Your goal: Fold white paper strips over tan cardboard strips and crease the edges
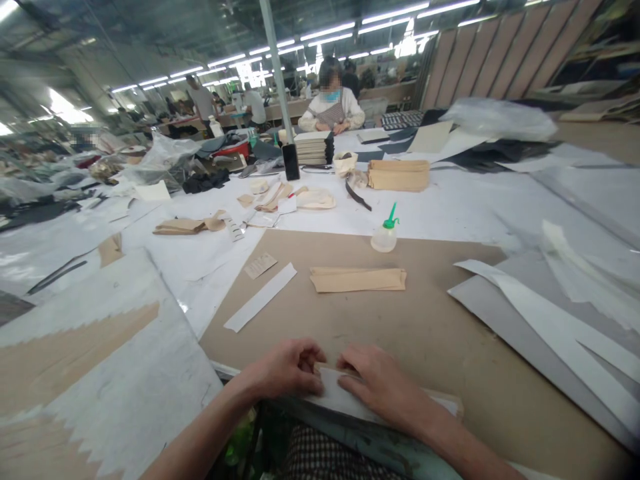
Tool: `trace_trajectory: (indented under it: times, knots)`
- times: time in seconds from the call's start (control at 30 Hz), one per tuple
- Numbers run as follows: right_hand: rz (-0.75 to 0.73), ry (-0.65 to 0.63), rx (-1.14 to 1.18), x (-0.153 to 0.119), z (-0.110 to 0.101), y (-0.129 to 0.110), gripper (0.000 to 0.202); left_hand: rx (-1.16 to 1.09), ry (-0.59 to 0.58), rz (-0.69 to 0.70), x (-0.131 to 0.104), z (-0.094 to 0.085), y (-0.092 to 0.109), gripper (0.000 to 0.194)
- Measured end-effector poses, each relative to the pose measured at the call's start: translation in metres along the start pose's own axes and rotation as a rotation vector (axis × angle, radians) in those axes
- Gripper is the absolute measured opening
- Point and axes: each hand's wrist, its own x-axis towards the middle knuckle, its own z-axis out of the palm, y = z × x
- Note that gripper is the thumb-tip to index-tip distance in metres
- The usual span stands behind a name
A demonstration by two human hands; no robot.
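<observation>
At the near edge of the brown board (425,333) lies a white strip (331,388) with a tan edge showing along its far side. My left hand (295,368) is closed on the strip's left end, fingers curled and thumb on top. Just to the right, my right hand (377,380) has bent fingers at the far edge and its thumb pressed on the white face, covering the middle. The strip's right end shows past my wrist. Farther up the board are a stack of tan strips (358,280), a loose white strip (261,297) and a small printed card (261,265).
A squeeze bottle (384,237) with a green nozzle stands at the board's far edge. Grey and white sheets (530,327) overlap its right side. Tan zigzag-edged pieces (90,340) lie on a sheet at left. A co-worker (333,103) sits across the table.
</observation>
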Motion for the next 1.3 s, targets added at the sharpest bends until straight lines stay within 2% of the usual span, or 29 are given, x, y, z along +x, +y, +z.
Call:
trace_trajectory:
  times: [0.07,0.23,0.47,0.6,0.73,0.97,1.2,1.3]
  knots:
    - [-0.025,0.047,0.029,0.002,0.007,0.003,0.013,-0.009,-0.031,-0.013,0.0,-0.006,0.002,0.044]
    - [-0.088,0.083,0.088,0.003,0.013,0.009,0.019,0.088,-0.064,-0.012,-0.001,-0.009,0.008,0.029]
    - [-0.094,0.034,0.102,0.003,0.006,0.01,0.021,0.45,0.091,0.203,-0.004,-0.001,0.01,0.007]
    - [-0.141,0.05,0.082,0.003,0.007,0.013,0.017,0.602,0.137,0.282,-0.009,0.004,0.003,0.012]
    - [-0.221,0.109,0.059,0.003,0.016,0.022,0.011,0.708,0.174,0.296,-0.014,0.01,-0.008,0.017]
    - [-0.38,0.172,0.093,0.001,0.027,0.034,0.019,0.964,0.272,0.418,-0.018,0.015,-0.025,0.023]
    - [-0.479,0.213,-0.071,-0.005,0.031,0.032,0.023,1.236,0.21,0.494,-0.025,0.014,-0.023,0.019]
    - [-0.522,0.23,-0.16,-0.008,0.031,0.031,0.018,1.324,0.192,0.515,-0.03,0.017,-0.023,0.022]
